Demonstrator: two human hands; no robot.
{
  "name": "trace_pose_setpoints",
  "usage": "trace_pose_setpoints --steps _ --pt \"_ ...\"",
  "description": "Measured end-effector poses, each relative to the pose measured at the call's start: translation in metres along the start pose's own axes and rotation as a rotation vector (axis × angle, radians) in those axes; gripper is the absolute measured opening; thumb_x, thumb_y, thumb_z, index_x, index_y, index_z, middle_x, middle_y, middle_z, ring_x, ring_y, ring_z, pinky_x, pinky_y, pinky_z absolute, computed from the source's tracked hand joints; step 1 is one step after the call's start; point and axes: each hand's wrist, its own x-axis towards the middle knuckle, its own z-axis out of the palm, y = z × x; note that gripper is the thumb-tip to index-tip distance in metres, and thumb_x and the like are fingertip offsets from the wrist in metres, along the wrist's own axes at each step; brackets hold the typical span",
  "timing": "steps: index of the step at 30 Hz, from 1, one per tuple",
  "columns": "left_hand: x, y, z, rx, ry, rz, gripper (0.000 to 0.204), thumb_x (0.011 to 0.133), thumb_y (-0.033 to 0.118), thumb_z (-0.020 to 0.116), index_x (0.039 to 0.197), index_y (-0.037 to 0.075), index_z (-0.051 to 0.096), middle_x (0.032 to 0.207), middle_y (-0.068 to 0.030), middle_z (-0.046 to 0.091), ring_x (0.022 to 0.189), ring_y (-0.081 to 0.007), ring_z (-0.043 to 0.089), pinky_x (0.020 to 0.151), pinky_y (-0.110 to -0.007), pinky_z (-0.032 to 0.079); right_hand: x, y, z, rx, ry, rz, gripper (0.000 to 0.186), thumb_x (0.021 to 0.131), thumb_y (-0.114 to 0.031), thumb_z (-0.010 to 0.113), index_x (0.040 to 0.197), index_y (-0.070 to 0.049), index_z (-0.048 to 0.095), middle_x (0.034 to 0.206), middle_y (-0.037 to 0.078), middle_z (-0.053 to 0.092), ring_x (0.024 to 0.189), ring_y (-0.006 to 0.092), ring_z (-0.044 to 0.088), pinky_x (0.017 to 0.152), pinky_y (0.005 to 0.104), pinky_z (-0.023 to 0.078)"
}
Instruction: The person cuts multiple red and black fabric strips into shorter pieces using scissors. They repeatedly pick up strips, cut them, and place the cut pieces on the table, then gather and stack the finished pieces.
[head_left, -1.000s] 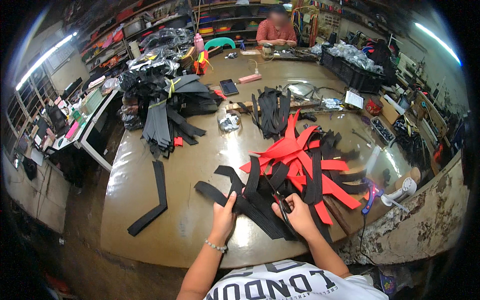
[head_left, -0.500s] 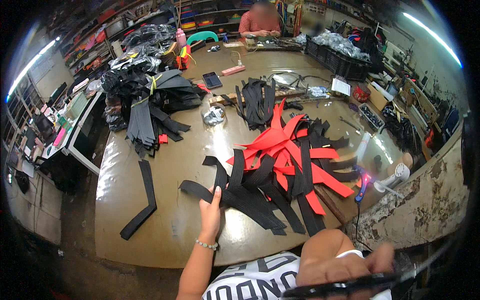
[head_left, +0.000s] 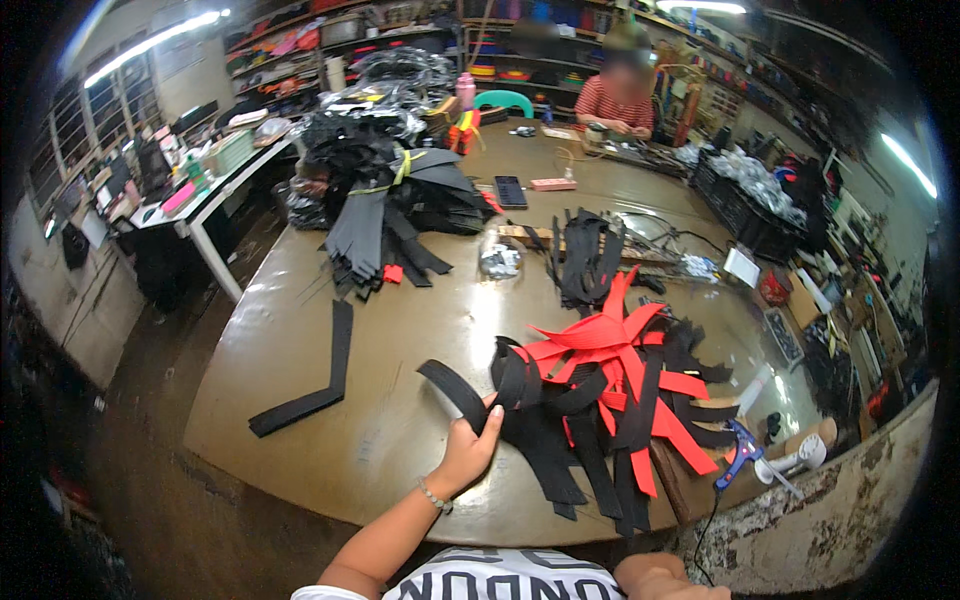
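1. Currently left hand (head_left: 468,452) is pinching a black strap piece (head_left: 455,390), fingers curled over its near end, thumb up beside it.
2. Strap runs up and left from the grip as a curved band, lifted off the table (head_left: 330,440) at the held end.
3. Right of the grip, touching the held strap: a fanned pile of black straps (head_left: 560,450), with red pieces (head_left: 620,350) layered over and through it.
4. Left hand wears a bead bracelet (head_left: 433,496) at the wrist, just below the grip.
5. Right hand: only the forearm (head_left: 665,578) shows at the bottom edge. Hand itself is out of frame, so grip state can't be told.
6. Well left of the grip: a single L-shaped black strip (head_left: 318,375) lying flat, apart from everything else.
7. Far right of the grip, past the pile, near the table edge: a blue glue gun (head_left: 738,452).
8. Far beyond the grip: a large heap of dark cut pieces (head_left: 385,200), a smaller black bundle (head_left: 588,255), and another person (head_left: 625,95) seated at the far side.
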Motion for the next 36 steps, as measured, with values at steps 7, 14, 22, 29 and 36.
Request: trace_pose_setpoints --steps 7,14,22,29,36 --pt "0.006 0.002 -0.002 -0.448 0.026 -0.055 0.037 0.097 0.022 0.057 0.121 -0.006 0.057 0.111 -0.0065 0.064 0.101 -0.0128 0.058 0.091 -0.027 0.044 -0.07 -0.003 -0.019 -0.612 1.058 0.691 0.048 0.088 -0.034 0.063 0.122 -0.006 0.042 0.106 0.015 0.054 0.079 0.0214 0.057 0.058 0.0294 0.05" --pt "0.001 0.01 0.001 -0.759 -0.004 -0.183 0.028 0.098 0.014 0.053 0.12 -0.003 0.054 0.112 -0.0093 0.063 0.101 -0.0171 0.06 0.092 -0.032 0.046 -0.107 0.028 -0.034 -1.456 0.395 1.531 0.08 0.067 -0.048 0.082 0.112 0.004 0.041 0.103 0.019 0.05 0.097 0.0355 0.057 0.079 0.0432 0.049" --pt "-0.011 0.02 0.012 -0.932 0.02 -0.187 0.028 0.099 0.013 0.049 0.123 0.0 0.049 0.116 -0.0112 0.061 0.107 -0.019 0.059 0.096 -0.035 0.047 -0.116 0.053 -0.043 -1.916 0.206 1.416 0.066 0.072 -0.051 0.077 0.096 0.005 0.051 0.093 0.017 0.05 0.088 0.0362 0.055 0.07 0.0445 0.048" --pt "-0.014 0.017 0.016 -0.913 0.04 -0.166 0.029 0.099 0.012 0.048 0.125 0.0 0.046 0.119 -0.0112 0.059 0.109 -0.0183 0.059 0.096 -0.035 0.048 -0.116 0.056 -0.043 -1.922 0.25 1.353 0.062 0.072 -0.047 0.078 0.095 0.004 0.052 0.091 0.016 0.05 0.085 0.0354 0.055 0.068 0.0436 0.047" --pt "-0.015 0.018 0.019 -0.939 -0.005 -0.149 0.036 0.101 0.016 0.048 0.132 0.0 0.04 0.126 -0.0118 0.053 0.116 -0.0186 0.054 0.101 -0.036 0.044 -0.116 0.065 -0.046 -1.905 0.295 1.334 0.064 0.068 -0.042 0.082 0.098 0.005 0.051 0.093 0.016 0.051 0.083 0.0355 0.057 0.068 0.042 0.047"
